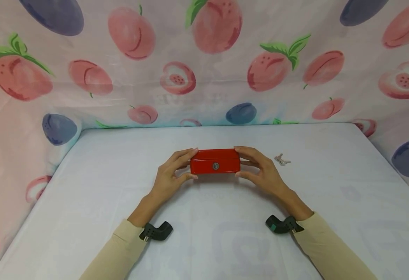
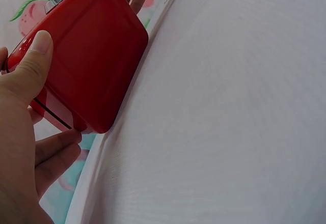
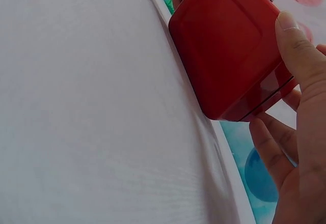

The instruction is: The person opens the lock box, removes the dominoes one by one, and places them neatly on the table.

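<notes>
A small red metal cash box with a round silver keyhole lock on its front is held between both hands. My left hand grips its left end, the thumb low on the front side and the fingers on the end wall. At the other end, my right hand holds it the same way, with its thumb near the front edge. Both wrist views show the box's smooth underside, and its lid looks closed. Just right of the right hand lie small silver keys.
A white cloth covers the table. Behind and at the sides hangs a pale curtain printed with peaches and blue fruit. Black wrist mounts sit on both forearms above beige sleeves.
</notes>
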`<state>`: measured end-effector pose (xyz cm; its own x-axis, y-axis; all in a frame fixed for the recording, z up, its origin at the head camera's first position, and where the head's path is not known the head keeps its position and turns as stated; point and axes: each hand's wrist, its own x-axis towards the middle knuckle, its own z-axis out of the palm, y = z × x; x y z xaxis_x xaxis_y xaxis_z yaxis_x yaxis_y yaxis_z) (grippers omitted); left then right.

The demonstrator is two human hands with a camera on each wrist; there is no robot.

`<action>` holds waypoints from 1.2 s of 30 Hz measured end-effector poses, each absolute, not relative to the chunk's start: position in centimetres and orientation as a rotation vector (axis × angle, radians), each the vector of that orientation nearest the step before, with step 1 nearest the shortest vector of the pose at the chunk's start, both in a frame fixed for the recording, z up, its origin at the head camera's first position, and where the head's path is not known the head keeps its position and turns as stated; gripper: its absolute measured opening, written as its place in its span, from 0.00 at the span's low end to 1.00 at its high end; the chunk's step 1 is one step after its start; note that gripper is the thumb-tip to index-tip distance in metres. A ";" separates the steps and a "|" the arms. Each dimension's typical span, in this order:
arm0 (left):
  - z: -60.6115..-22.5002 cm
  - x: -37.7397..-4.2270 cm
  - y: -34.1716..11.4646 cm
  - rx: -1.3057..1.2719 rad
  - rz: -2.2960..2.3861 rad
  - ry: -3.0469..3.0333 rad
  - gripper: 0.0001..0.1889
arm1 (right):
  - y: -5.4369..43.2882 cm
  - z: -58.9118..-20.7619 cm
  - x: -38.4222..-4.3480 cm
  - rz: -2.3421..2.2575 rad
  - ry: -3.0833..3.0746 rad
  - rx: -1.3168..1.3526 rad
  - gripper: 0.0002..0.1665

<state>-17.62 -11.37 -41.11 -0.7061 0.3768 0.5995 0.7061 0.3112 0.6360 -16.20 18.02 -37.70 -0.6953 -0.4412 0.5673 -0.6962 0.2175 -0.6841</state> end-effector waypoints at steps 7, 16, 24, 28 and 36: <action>-41.2 -17.8 -11.3 -0.982 -1.354 -2.225 0.39 | 18.0 -37.6 -16.1 1.486 -2.261 1.062 0.42; -40.8 -17.4 -11.2 -0.977 -1.369 -2.228 0.38 | 18.0 -37.7 -16.0 1.507 -2.281 1.057 0.43; -41.3 -17.9 -11.2 -0.989 -1.349 -2.195 0.33 | 18.0 -37.7 -16.1 1.463 -2.264 1.079 0.44; -41.3 -17.9 -11.3 -0.982 -1.335 -2.218 0.33 | 17.9 -37.7 -16.2 1.469 -2.264 1.074 0.45; -41.3 -17.8 -11.3 -0.998 -1.299 -2.227 0.36 | 17.9 -38.0 -16.2 1.461 -2.268 1.063 0.45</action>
<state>-17.81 -11.26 -41.29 -0.6785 0.3881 0.6237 0.7340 0.3230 0.5975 -16.22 17.91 -38.01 -0.7058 -0.4444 0.5517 -0.6860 0.2345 -0.6888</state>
